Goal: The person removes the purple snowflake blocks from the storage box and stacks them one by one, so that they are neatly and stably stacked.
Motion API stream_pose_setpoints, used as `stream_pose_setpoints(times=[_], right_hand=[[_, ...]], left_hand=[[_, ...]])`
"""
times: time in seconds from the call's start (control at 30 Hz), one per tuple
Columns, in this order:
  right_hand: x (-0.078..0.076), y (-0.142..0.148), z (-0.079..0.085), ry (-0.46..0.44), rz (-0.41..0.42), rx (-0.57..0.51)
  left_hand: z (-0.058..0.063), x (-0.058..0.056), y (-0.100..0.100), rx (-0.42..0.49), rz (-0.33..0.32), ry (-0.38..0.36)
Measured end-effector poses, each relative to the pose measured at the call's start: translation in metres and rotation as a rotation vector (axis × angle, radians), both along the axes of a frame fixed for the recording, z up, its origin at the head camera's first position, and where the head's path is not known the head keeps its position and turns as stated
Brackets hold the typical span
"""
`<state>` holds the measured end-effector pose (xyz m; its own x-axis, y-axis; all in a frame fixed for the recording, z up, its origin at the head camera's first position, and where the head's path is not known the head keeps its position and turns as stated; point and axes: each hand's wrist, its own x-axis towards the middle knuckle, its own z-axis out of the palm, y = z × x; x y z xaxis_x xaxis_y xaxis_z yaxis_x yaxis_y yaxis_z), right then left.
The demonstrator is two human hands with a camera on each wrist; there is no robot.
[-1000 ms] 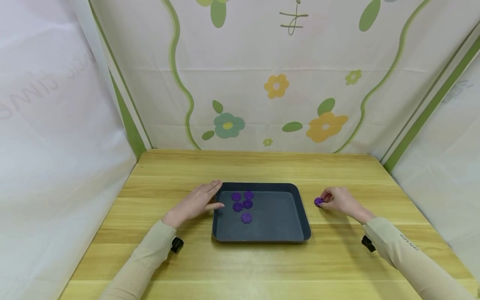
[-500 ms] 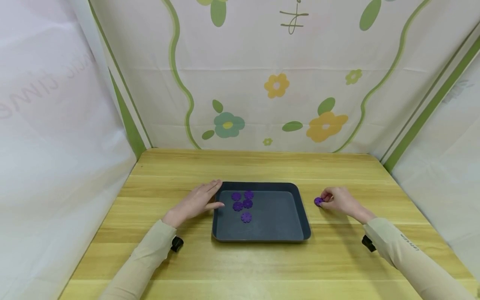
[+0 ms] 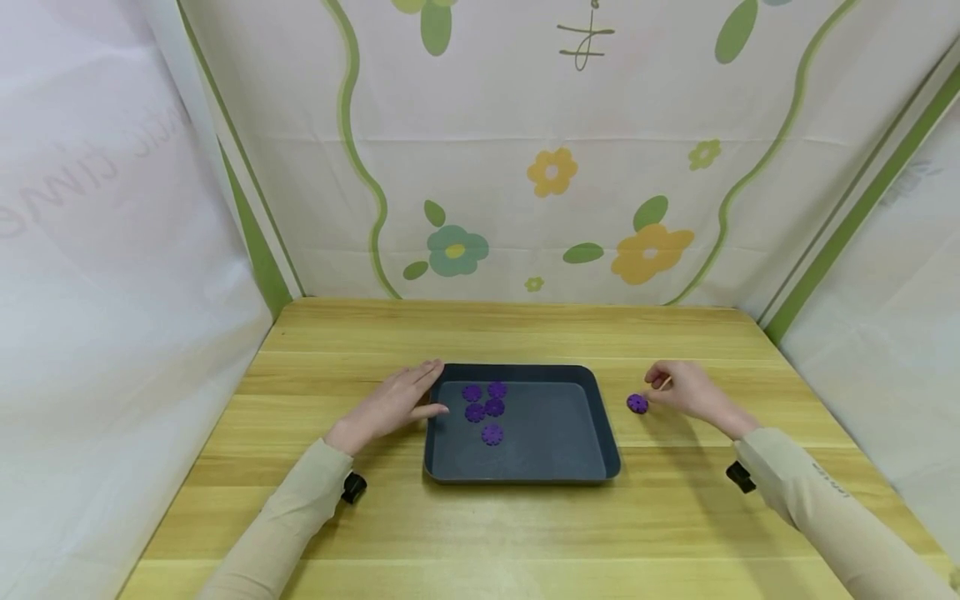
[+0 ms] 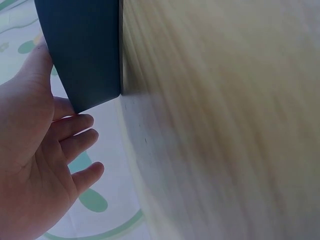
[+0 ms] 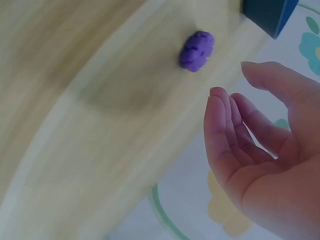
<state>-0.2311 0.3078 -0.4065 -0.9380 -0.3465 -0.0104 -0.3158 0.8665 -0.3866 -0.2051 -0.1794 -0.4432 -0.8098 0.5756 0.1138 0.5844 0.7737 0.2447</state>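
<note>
Just beside the right hand [image 3: 688, 390], its thumb and fingers parted, lies a purple disc [image 3: 637, 404]; against the left hand [image 3: 390, 404], fingers extended, sits a dark tray [image 3: 551, 433].

The head view looks forward and down over the table [image 3: 525, 533]. Each wrist view sits low, close and tilted; both share the tray [image 4: 87, 50].
</note>
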Motion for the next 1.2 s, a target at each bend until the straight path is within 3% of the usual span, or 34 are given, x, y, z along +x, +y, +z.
stream_pose_setpoints(times=[0.43, 0.93, 1.2], right_hand=[[0.004, -0.025, 0.019, 0.008, 0.039, 0.003], [0.002, -0.061, 0.021, 0.028, 0.117, -0.018], [0.000, -0.079, 0.019, -0.009, 0.161, -0.024]], left_hand=[[0.004, 0.003, 0.001, -0.014, -0.010, 0.030], [0.005, 0.003, 0.002, 0.002, -0.014, 0.023], [0.004, 0.002, 0.002, -0.006, -0.014, 0.032]])
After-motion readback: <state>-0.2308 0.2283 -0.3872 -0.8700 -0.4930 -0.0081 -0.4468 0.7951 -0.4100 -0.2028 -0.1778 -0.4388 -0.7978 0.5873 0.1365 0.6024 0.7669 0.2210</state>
